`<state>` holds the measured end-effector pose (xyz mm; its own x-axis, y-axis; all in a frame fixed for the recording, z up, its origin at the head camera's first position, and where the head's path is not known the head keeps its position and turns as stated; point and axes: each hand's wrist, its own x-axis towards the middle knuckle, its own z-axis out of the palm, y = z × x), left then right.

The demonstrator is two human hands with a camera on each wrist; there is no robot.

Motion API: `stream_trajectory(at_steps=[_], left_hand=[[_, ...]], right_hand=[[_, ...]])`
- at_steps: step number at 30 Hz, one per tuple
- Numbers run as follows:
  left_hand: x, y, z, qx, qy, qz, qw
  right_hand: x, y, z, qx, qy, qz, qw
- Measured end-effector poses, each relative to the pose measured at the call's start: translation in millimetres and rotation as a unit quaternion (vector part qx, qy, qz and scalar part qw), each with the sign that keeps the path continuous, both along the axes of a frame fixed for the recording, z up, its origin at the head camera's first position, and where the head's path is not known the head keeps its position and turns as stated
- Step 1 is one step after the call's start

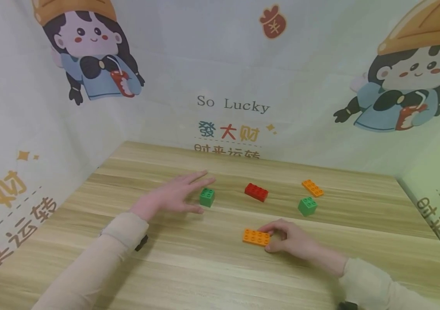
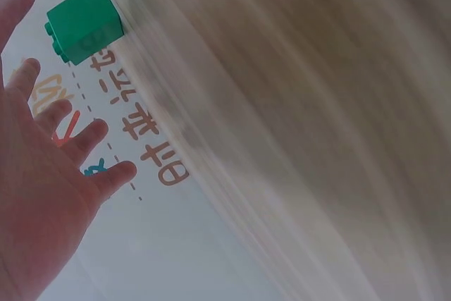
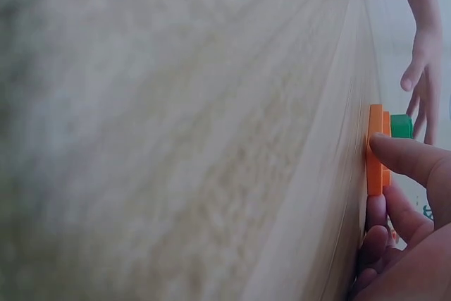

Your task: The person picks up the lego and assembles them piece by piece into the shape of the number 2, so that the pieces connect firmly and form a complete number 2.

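My right hand (image 1: 291,241) pinches the right end of an orange toy brick (image 1: 256,237), a flat plate with studs on top, near the middle of the table. In the right wrist view the thumb lies along one side of this orange brick (image 3: 376,149). My left hand (image 1: 173,193) reaches over the table with fingers spread and nothing in them. Just right of its thumb and fingers stands a green square brick (image 1: 207,197). The left wrist view shows the green brick (image 2: 84,22) apart from the outstretched fingers.
A red brick (image 1: 256,192) lies further back at the centre. To the right are a second green brick (image 1: 307,206) and another flat orange brick (image 1: 312,188). A printed cloth (image 1: 235,64) hangs behind and at the sides of the wooden table (image 1: 189,267).
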<state>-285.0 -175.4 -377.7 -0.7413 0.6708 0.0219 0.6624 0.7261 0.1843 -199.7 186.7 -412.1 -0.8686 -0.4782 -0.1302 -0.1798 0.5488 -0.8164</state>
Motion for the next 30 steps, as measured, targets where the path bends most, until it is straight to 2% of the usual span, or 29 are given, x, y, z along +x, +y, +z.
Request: stream_trajectory(at_steps=[11, 15, 20, 30], left_hand=[[-0.3, 9.0, -2.0, 0.02, -0.009, -0.021, 0.9996], [-1.6, 9.8, -3.6, 0.019, -0.01, -0.018, 0.9996], [-4.6, 10.3, -5.4, 0.014, -0.028, -0.002, 0.9995], [-9.3, 12.2, -10.1, 0.025, -0.039, 0.004, 0.9989]], right_hand=[[7.8, -14.1, 0.0, -0.016, 0.003, 0.01, 0.9998], [8.8, -16.5, -0.7, -0.012, 0.005, 0.009, 0.9999], [9.6, -18.9, -1.4, 0.0, 0.008, 0.01, 0.9999], [13.7, -25.8, 0.4, -0.011, -0.003, 0.017, 0.9998]])
